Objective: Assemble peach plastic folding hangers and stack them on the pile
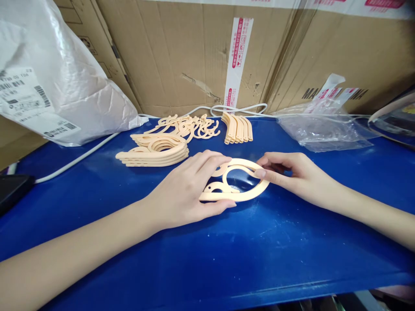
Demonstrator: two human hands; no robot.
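Head view: one cream folding hanger (241, 197), between the front and back edges of the blue bench (259, 255).
Left hand (189, 183) grips its left end; right hand (292, 170) pinches its right tip. Stacked hangers (155, 160), loose hooks (185, 128), curved arms (238, 128) lie toward the back edge.

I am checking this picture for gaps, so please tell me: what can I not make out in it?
In the head view:
- Left end of the cream piece: hidden behind the left hand.
- Black object: cut off by the left edge.
- Label: fine print too small and blurred.
- Things under the table: cut off by the bottom edge.
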